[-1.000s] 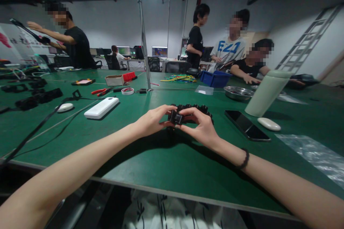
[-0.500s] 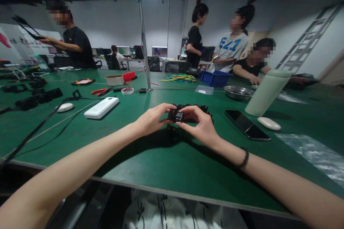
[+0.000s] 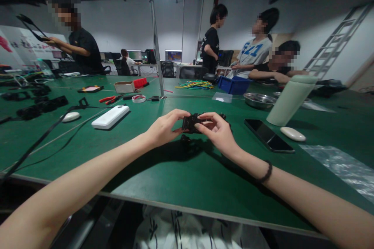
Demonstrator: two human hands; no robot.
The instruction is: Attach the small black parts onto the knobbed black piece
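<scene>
Over the green table [image 3: 163, 171], in the middle of the head view, both hands hold a small black block-like part [image 3: 191, 123]. My left hand [image 3: 166, 127] is closed on its left end, thumb below and fingers on top. My right hand [image 3: 218, 131] pinches its right side between thumb and fingertips. The part's exact kind cannot be made out. More black pieces [image 3: 223, 116] show just behind my right hand, mostly hidden by it. Below the held part, a small dark piece [image 3: 185, 139] sits in the shadow.
To the left lie a white power bank [image 3: 111, 117], red-handled pliers [image 3: 108, 99] and a tape roll [image 3: 138, 99]. A phone [image 3: 269, 135], pale green bottle [image 3: 290, 101] and plastic bag [image 3: 339, 167] are on the right. Farther back stand a metal bowl [image 3: 258, 101], blue bin [image 3: 233, 85] and several people.
The black part has turned slightly in my hands, and my right thumb and fingers have shifted on it. At the far right, a seated person's arms have moved.
</scene>
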